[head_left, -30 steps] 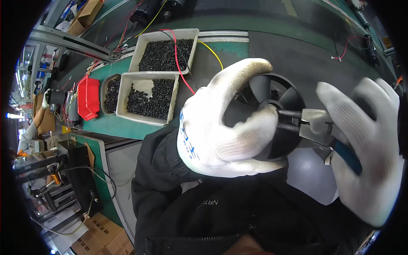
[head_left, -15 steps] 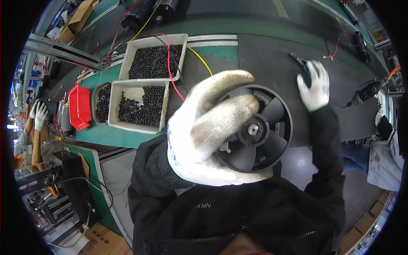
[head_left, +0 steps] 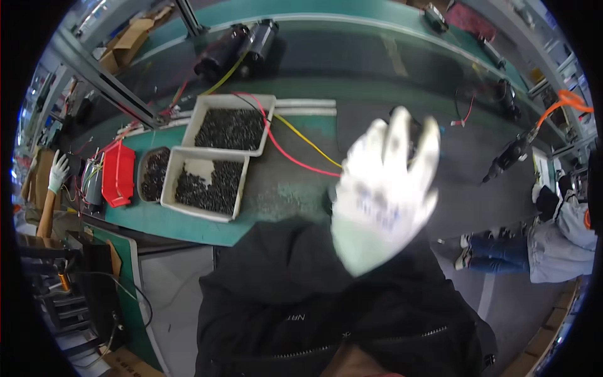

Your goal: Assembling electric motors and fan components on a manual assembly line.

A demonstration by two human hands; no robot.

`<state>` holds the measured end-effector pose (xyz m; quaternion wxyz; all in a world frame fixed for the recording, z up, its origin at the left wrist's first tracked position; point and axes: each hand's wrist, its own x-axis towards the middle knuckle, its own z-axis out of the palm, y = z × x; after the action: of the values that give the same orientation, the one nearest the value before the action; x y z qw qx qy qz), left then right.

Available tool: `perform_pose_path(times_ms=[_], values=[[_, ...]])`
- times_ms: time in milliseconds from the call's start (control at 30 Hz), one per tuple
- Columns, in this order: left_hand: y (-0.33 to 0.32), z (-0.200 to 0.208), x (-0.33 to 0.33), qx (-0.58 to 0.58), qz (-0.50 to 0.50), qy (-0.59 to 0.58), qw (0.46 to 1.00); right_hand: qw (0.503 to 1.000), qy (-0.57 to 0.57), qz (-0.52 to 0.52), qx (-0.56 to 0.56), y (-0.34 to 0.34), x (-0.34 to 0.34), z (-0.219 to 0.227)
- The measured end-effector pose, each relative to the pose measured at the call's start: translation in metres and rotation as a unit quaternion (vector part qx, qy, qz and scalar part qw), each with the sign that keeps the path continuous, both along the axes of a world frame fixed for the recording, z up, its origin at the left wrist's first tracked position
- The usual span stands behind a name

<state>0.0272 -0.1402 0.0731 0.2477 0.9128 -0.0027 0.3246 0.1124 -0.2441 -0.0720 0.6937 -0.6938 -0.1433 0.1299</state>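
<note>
My left hand (head_left: pixel 384 198), in a white glove, is at the centre with its back up, blurred by motion. Its fingers are stretched and spread, the thumb pointing to the right. A dark piece (head_left: pixel 413 133) shows between the fingers, and another dark edge peeks out at the hand's left side. The black fan is not plainly seen; whether those dark parts belong to it, I cannot tell. Whatever lies under the palm is hidden. My right hand is out of sight. A small blue bit (head_left: pixel 441 130) beside the fingertips is too small to name.
Two white trays (head_left: pixel 244 190) of small black parts stand left of the hand, beside a red bin (head_left: pixel 118 174). Red and yellow wires cross the bench. A black power screwdriver (head_left: pixel 509 157) hangs at right on an orange hose (head_left: pixel 558 107). Another person's gloved hand (head_left: pixel 58 171) shows far left.
My left hand, which held the black fan, has moved right and turned back-up. My right hand, earlier by the pliers, has gone from sight. The view has shifted.
</note>
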Motion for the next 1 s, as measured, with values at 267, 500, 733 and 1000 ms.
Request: perform_pose_path(times_ms=[267, 500, 733, 1000], values=[[0.020, -0.092, -0.090, -0.090, -0.092, 0.071, 0.989, 0.993, 0.024, 0.089, -0.077, 0.041, 0.237, 0.072], [0.071, -0.153, -0.114, -0.079, -0.050, 0.049, 0.994, 0.727, -0.262, -0.039, -0.633, -0.038, 0.488, 0.002], [0.077, -0.169, -0.116, -0.053, 0.072, 0.029, 0.996, 0.682, -0.339, -0.112, -0.638, -0.045, 0.490, 0.011], [0.078, -0.167, -0.110, -0.026, 0.092, 0.064, 0.993, 0.876, -0.172, 0.439, -0.098, 0.241, 0.141, 0.039]])
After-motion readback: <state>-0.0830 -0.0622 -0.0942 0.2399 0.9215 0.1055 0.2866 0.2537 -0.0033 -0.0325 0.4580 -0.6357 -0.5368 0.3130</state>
